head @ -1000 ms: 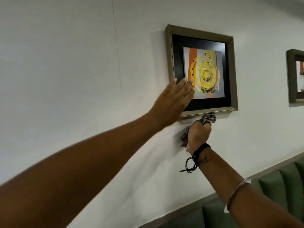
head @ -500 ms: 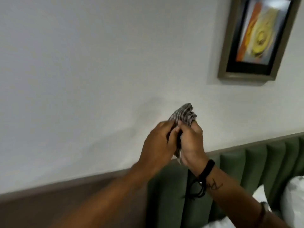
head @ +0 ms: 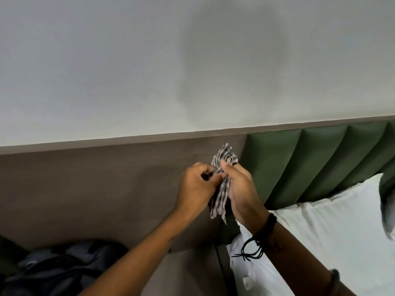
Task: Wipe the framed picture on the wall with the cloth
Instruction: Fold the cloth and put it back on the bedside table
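Observation:
A grey-and-white striped cloth [head: 222, 184] hangs bunched between my two hands in front of the brown wall panel. My left hand [head: 197, 188] pinches its left edge with closed fingers. My right hand [head: 240, 191] grips the cloth from the right, thumb pressed over its upper folds. The cloth's top sticks up above both hands and its lower end dangles below them. The framed picture is out of view.
The white wall [head: 149, 67] fills the upper half. Below it run a brown panel [head: 85, 189] and a green padded headboard [head: 310, 163]. White pillows [head: 320, 242] lie at the lower right, and a dark bag [head: 59, 270] sits at the lower left.
My view has dropped away from the picture, which has left the frame. My left hand came off the frame and joined the right hand on the cloth, both now lower.

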The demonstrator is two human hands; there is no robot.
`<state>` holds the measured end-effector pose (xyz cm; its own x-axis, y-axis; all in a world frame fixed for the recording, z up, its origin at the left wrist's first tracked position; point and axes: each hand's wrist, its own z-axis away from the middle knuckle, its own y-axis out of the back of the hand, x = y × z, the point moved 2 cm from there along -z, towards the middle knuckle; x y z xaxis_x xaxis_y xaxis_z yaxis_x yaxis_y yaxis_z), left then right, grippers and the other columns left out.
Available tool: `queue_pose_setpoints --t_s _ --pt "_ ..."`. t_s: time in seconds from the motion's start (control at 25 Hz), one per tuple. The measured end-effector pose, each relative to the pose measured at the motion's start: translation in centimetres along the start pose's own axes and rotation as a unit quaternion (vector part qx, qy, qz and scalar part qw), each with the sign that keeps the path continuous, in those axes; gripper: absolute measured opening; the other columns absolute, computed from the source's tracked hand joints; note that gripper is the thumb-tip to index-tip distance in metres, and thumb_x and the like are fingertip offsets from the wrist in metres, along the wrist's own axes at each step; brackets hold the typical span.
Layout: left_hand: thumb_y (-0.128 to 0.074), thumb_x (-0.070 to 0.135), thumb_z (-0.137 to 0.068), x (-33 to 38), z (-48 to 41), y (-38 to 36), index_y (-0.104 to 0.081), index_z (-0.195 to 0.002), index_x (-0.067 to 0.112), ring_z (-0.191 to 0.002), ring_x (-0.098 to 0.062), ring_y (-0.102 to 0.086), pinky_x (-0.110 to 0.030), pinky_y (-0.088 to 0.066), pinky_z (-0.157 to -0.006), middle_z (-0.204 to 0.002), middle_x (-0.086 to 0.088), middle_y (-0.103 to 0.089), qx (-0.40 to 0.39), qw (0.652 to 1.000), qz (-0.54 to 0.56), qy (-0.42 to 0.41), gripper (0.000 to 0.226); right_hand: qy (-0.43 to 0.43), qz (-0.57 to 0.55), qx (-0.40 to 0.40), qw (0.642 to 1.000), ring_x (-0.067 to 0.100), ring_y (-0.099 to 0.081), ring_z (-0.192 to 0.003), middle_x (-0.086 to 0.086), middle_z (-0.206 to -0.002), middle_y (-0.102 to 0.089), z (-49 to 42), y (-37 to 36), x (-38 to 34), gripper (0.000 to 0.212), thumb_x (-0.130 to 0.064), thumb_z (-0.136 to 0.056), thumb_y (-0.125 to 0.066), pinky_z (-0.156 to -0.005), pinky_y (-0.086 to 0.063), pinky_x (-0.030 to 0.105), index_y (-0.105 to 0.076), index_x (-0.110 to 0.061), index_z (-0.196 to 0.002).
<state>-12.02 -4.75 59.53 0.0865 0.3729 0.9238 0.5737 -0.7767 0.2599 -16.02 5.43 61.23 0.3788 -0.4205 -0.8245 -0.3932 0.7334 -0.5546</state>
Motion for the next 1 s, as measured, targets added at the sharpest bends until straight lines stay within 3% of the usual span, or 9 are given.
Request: queue_pose_setpoints --t_s 0.16,0.28,0.36,0.44,0.56,0.68,0.84,1.0 --pt "-0.083 0.019 -0.074 -4.7 3.1 0.2 -0.07 -0.066 0.017 -0.064 -0.008 -0.064 -0.027 -0.055 -0.066 -0.067 0.006 -0.07 -0.043 0.984 0.079 0.152 0.015 -0.086 0.128 0.035 0.987 0.029 -0.068 -0.104 0.026 -0.103 -0.069 0.5 3.7 4.7 0.011 -0.014 -0.09 -0.058 -0.096 -0.052 0.044 -0.061 -0.004 -0.087" --pt "-0.083 0.015 -0.074 -7.5 5.4 -0.4 -0.068 -0.067 0.014 -0.056 -0.001 -0.062 -0.013 -0.05 -0.053 -0.059 0.008 -0.07 -0.069 0.954 0.14 0.254 0.017 -0.111 0.15 0.021 0.982 0.02 -0.067 -0.094 0.013 -0.091 -0.068 1.0 6.1 7.8 0.013 -0.017 -0.09 -0.062 -0.088 -0.052 0.031 -0.063 -0.004 -0.088" --pt "-0.083 0.019 -0.074 -9.2 6.8 -0.7 -0.066 -0.069 0.014 -0.052 0.001 -0.06 -0.013 -0.048 -0.047 -0.059 0.008 -0.069 -0.08 0.932 0.151 0.32 0.018 -0.143 0.139 0.016 0.98 0.024 -0.069 -0.096 0.016 -0.096 -0.072 1.5 7.4 9.4 0.019 -0.019 -0.09 -0.064 -0.086 -0.056 0.031 -0.068 0.0 -0.092" --pt "-0.082 0.028 -0.072 -10.7 8.1 -0.7 -0.066 -0.075 0.013 -0.056 -0.004 -0.061 -0.019 -0.049 -0.049 -0.066 0.003 -0.071 -0.098 0.906 0.169 0.374 0.022 -0.188 0.119 0.008 0.975 0.03 -0.071 -0.102 0.019 -0.106 -0.074 1.8 8.8 10.6 0.026 -0.017 -0.09 -0.064 -0.086 -0.059 0.035 -0.069 0.003 -0.106" --pt "-0.071 0.028 -0.084 -13.1 9.5 -0.4 -0.066 -0.104 -0.005 -0.085 -0.029 -0.062 -0.034 -0.048 -0.071 -0.101 -0.02 -0.071 -0.086 0.862 0.259 0.427 0.039 -0.24 0.109 0.032 0.964 0.035 -0.07 -0.105 0.021 -0.113 -0.073 1.8 11.2 12.0 0.026 -0.007 -0.092 -0.059 -0.086 -0.058 0.041 -0.067 0.0 -0.116" --pt "-0.056 0.023 -0.095 -16.3 12.3 -0.5 -0.066 -0.115 0.0 -0.09 -0.021 -0.073 -0.03 -0.059 -0.074 -0.108 -0.012 -0.075 -0.054 0.818 0.321 0.474 0.032 -0.288 0.155 0.087 0.941 0.034 -0.065 -0.113 0.018 -0.121 -0.069 2.1 14.4 14.4 0.029 -0.003 -0.093 -0.055 -0.099 -0.05 0.05 -0.064 -0.003 -0.12" --pt "-0.051 0.025 -0.095 -22.3 17.9 -2.2 -0.068 -0.106 0.009 -0.089 -0.021 -0.07 -0.034 -0.052 -0.075 -0.1 -0.007 -0.077 -0.033 0.793 0.264 0.549 0.025 -0.361 0.254 0.09 0.892 0.032 -0.05 -0.132 0.015 -0.141 -0.056 3.1 19.2 19.7 0.038 -0.009 -0.094 -0.055 -0.115 -0.032 0.054 -0.055 -0.005 -0.131" --pt "-0.058 0.017 -0.093 -28.6 22.6 -4.4 -0.063 -0.089 0.013 -0.081 -0.022 -0.065 -0.032 -0.049 -0.068 -0.091 -0.009 -0.07 -0.012 0.766 0.203 0.61 0.008 -0.389 0.316 0.086 0.861 0.042 -0.052 -0.127 0.028 -0.135 -0.056 4.0 23.6 26.6 0.034 -0.003 -0.097 -0.05 -0.112 -0.037 0.053 -0.054 0.009 -0.128"
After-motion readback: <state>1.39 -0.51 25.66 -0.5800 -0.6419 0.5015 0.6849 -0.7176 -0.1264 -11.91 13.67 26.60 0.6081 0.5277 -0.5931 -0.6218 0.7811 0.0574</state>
